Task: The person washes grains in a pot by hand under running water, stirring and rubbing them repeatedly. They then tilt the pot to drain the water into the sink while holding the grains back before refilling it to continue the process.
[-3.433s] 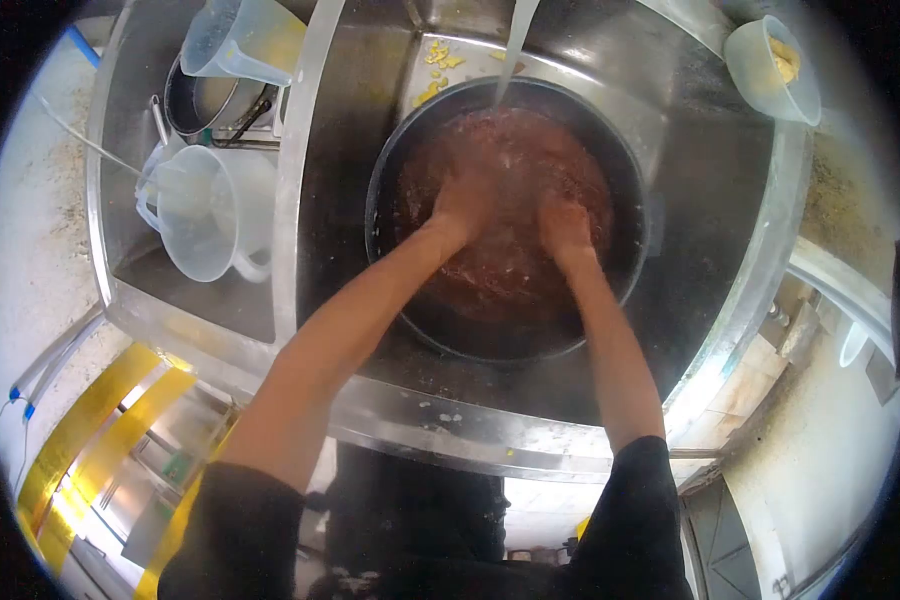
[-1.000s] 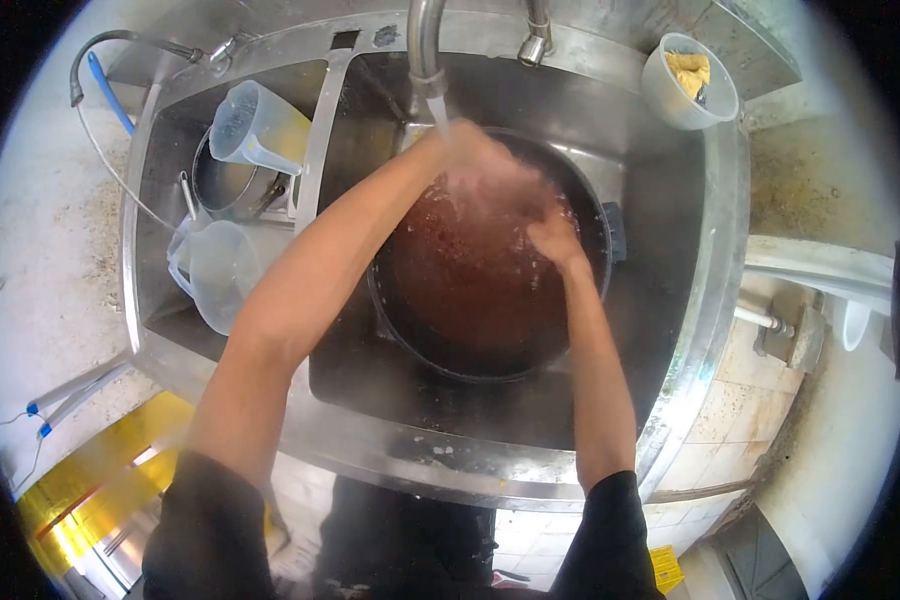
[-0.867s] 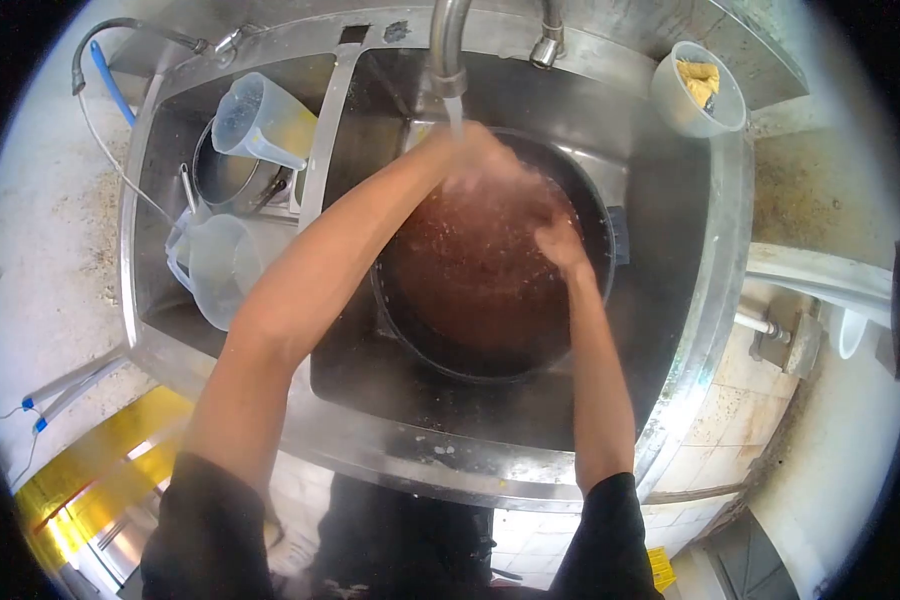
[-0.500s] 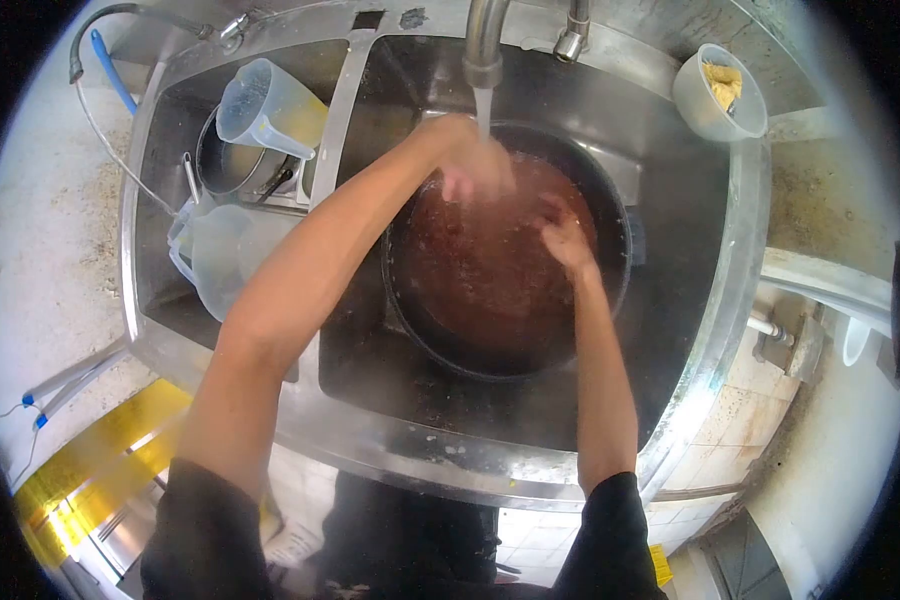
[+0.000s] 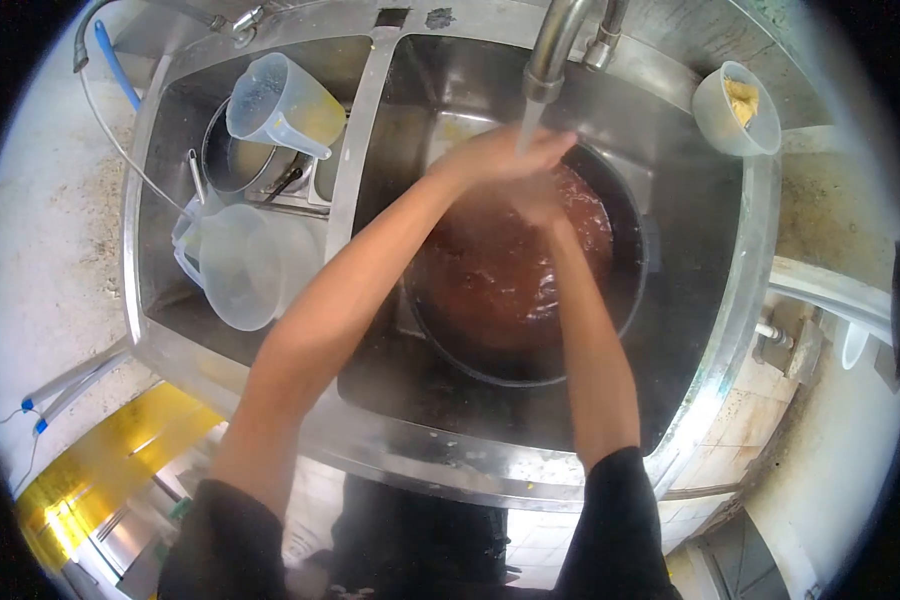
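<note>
A large dark pot (image 5: 625, 300) of reddish-brown liquid (image 5: 490, 290) stands in the right sink basin. Water runs from the metal faucet (image 5: 545, 70) onto my hands above the pot. My left hand (image 5: 515, 155) is under the stream with its fingers stretched toward the right, and nothing shows in it. Just below it, close against it, is my right hand (image 5: 540, 200); its fingers are blurred and partly hidden, so their pose is unclear.
In the left basin lie a clear measuring jug (image 5: 285, 105), a round pan (image 5: 215, 150) and translucent containers (image 5: 240, 265). A bowl with something yellow (image 5: 708, 110) sits at the sink's right back corner. A hose (image 5: 105, 130) hangs at left.
My right hand has moved up and left to my left hand under the water. My left hand's fingers now stretch rightward. The whole view has shifted slightly.
</note>
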Available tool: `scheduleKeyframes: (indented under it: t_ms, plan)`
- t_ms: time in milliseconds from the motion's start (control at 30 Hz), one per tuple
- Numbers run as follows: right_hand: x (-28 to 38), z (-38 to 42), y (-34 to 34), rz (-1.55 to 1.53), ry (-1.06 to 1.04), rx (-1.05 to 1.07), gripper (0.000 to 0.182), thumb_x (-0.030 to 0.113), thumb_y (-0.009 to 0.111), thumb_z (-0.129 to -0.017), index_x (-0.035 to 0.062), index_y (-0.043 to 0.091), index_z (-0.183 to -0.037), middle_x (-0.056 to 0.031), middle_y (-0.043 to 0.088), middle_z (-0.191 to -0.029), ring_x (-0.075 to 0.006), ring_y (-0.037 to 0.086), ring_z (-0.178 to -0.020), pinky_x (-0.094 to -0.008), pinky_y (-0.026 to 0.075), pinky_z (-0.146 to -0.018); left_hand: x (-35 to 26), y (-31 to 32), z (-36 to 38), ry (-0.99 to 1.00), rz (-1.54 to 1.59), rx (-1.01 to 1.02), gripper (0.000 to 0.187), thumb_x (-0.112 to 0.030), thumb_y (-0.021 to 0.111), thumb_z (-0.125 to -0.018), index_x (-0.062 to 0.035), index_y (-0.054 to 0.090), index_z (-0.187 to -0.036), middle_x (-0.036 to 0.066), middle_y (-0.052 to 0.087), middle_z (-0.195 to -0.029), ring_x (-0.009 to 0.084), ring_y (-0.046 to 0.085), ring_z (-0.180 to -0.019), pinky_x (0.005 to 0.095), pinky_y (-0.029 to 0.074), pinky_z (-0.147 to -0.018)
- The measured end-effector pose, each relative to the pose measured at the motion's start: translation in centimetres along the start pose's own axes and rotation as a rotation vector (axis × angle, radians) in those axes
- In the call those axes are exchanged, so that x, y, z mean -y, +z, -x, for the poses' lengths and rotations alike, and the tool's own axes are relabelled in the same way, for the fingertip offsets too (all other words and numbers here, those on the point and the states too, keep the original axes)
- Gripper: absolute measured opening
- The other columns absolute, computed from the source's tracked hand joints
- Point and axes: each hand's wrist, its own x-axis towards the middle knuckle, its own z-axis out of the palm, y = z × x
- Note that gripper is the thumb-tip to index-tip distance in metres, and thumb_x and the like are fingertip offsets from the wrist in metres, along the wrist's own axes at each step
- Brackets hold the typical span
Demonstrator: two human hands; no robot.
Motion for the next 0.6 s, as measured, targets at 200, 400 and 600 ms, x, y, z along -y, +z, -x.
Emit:
scheduleKeyframes:
  t_ms: [200, 400, 600]
  plan:
    - [18.8, 0.2, -0.7, 0.528, 0.3, 0.456, 0.055, 0.026, 0.071, -0.082, 0.0037, 0.055, -0.13, -0.0211, 0.057, -0.129, -0.0312, 0.051, -0.124, -0.0374, 0.042, -0.104, 1.4, -2.9, 2.9, 0.08, 0.054, -0.28, 0.033, -0.033, 0.057, -0.093, -0.0012, 0.066, -0.099, 0.013, 0.071, -0.09, 0.0201, 0.067, -0.086, 0.034, 0.051, -0.078]
    - [8.5, -2.8, -0.1, 0.205, 0.179, 0.54, 0.053, 0.033, 0.064, -0.09, 0.0039, 0.054, -0.133, -0.0237, 0.056, -0.131, -0.0335, 0.052, -0.122, -0.0436, 0.039, -0.105, -2.9, -5.4, 0.2, 0.298, 0.095, -0.536, 0.024, -0.025, 0.06, -0.089, -0.002, 0.066, -0.092, 0.014, 0.069, -0.081, 0.0268, 0.068, -0.078, 0.0364, 0.051, -0.074]
    - [7.7, -2.6, 3.6, -1.385, 0.639, -0.242, 0.044, 0.028, 0.037, -0.098, 0.0054, 0.046, -0.134, -0.0154, 0.05, -0.136, -0.03, 0.047, -0.125, -0.0482, 0.033, -0.108, -4.3, -6.9, -6.8, 0.511, -0.174, -0.507, 0.035, -0.038, 0.064, -0.085, -0.004, 0.068, -0.092, 0.02, 0.068, -0.09, 0.0392, 0.064, -0.09, 0.0434, 0.05, -0.08]
